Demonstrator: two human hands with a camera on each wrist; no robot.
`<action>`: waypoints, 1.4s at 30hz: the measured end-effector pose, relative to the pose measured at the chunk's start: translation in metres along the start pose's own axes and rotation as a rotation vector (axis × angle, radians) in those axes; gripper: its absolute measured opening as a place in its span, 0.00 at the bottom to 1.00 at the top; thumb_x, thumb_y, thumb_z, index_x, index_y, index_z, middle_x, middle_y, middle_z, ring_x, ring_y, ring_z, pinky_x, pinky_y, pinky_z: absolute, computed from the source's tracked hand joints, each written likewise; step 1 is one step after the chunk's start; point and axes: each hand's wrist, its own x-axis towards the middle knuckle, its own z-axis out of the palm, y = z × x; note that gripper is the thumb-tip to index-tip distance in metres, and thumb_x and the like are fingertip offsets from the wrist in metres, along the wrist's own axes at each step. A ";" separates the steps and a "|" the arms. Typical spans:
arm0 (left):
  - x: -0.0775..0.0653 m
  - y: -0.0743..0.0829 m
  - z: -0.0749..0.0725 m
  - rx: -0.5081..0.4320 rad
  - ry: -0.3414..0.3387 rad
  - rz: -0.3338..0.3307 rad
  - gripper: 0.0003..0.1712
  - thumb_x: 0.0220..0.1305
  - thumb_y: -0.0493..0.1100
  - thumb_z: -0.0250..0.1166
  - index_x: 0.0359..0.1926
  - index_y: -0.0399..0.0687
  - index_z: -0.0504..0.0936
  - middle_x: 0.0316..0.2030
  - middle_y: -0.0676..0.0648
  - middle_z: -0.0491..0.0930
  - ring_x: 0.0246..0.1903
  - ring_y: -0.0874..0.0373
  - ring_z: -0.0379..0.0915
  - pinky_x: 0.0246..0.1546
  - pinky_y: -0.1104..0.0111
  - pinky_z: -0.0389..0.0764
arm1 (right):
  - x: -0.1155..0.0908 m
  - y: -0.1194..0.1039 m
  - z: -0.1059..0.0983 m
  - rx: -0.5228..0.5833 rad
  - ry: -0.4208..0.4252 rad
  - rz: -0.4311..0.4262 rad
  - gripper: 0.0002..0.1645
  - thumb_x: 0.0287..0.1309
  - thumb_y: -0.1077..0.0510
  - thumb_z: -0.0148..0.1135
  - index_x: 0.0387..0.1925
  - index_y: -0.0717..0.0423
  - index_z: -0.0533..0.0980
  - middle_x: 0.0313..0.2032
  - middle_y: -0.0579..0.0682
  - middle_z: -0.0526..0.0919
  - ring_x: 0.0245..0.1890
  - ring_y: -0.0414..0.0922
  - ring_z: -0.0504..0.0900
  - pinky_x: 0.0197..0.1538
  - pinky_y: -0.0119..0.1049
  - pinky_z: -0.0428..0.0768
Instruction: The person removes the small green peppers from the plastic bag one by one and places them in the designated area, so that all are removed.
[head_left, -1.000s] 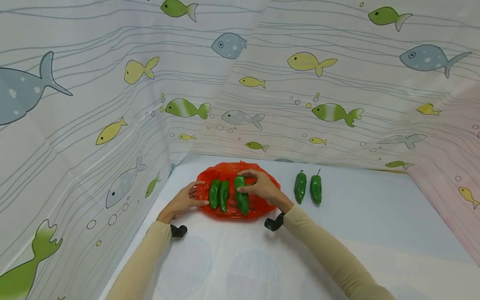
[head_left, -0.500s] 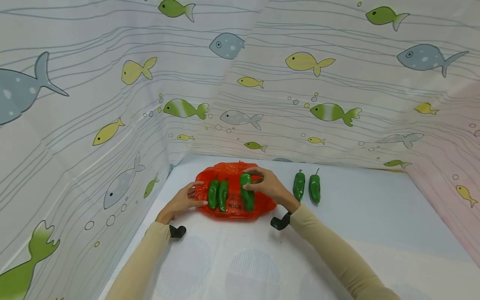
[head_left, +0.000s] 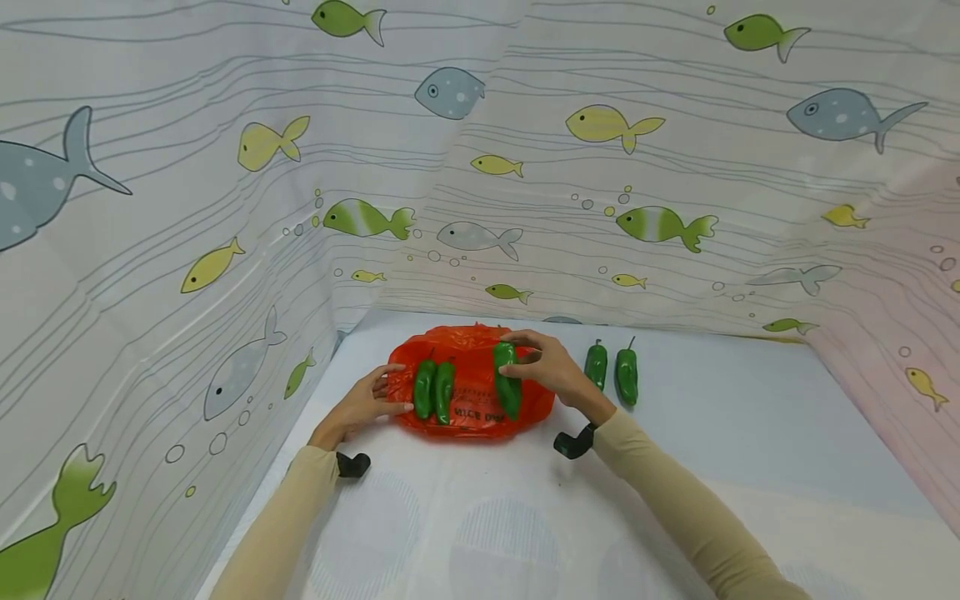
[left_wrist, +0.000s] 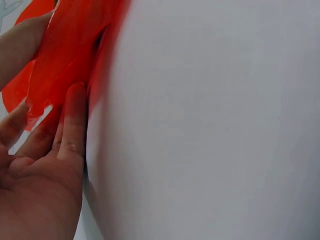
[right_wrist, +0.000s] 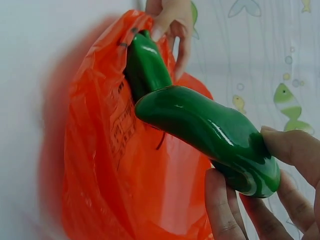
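In the head view, a red plastic bag (head_left: 472, 337) lies spread on the table with dark printing on it. Two green chili peppers, one on the left (head_left: 423, 389) and one beside it (head_left: 444, 393), rest on the bag. My left hand (head_left: 363, 408) holds the bag's left edge, thumb over the plastic and fingers under it, as the left wrist view shows. Another green chili pepper (right_wrist: 215, 130), glossy and slightly bent, is pinched at one end by my right hand (head_left: 551, 371). It hangs over the right part of the bag.
Right of the bag, two more green peppers, a nearer one (head_left: 596, 367) and a farther one (head_left: 627, 377), lie side by side on the white tabletop (head_left: 712, 425). Fish-patterned sheets (head_left: 555, 192) enclose the back and sides.
My right hand has moved rightward across the bag with its pepper, away from the two peppers on the bag. My left hand stays at the bag's left edge.
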 end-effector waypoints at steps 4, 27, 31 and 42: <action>0.000 0.000 -0.001 0.029 -0.003 0.021 0.47 0.59 0.40 0.78 0.75 0.47 0.63 0.74 0.32 0.59 0.74 0.32 0.53 0.71 0.41 0.60 | -0.002 0.004 -0.006 0.006 0.006 0.008 0.33 0.58 0.55 0.77 0.64 0.46 0.76 0.61 0.54 0.78 0.52 0.53 0.82 0.52 0.45 0.85; 0.006 -0.003 0.001 0.011 -0.011 -0.002 0.47 0.60 0.41 0.78 0.75 0.51 0.63 0.73 0.33 0.61 0.72 0.33 0.57 0.70 0.43 0.64 | -0.027 0.022 -0.058 -0.067 0.111 0.059 0.36 0.58 0.51 0.77 0.67 0.45 0.75 0.67 0.51 0.74 0.55 0.54 0.81 0.56 0.51 0.82; 0.007 -0.001 0.000 0.010 -0.016 -0.001 0.47 0.60 0.41 0.78 0.76 0.50 0.63 0.74 0.32 0.58 0.74 0.32 0.53 0.71 0.42 0.61 | -0.033 0.025 -0.067 -0.050 0.119 0.067 0.36 0.59 0.52 0.76 0.68 0.47 0.74 0.68 0.53 0.74 0.55 0.56 0.81 0.56 0.50 0.83; 0.002 0.000 0.002 0.011 0.010 0.000 0.47 0.60 0.41 0.78 0.75 0.48 0.63 0.74 0.30 0.58 0.74 0.30 0.51 0.72 0.41 0.58 | -0.043 0.040 -0.088 -0.075 0.160 0.091 0.38 0.61 0.50 0.75 0.70 0.48 0.72 0.67 0.55 0.74 0.59 0.59 0.77 0.57 0.55 0.81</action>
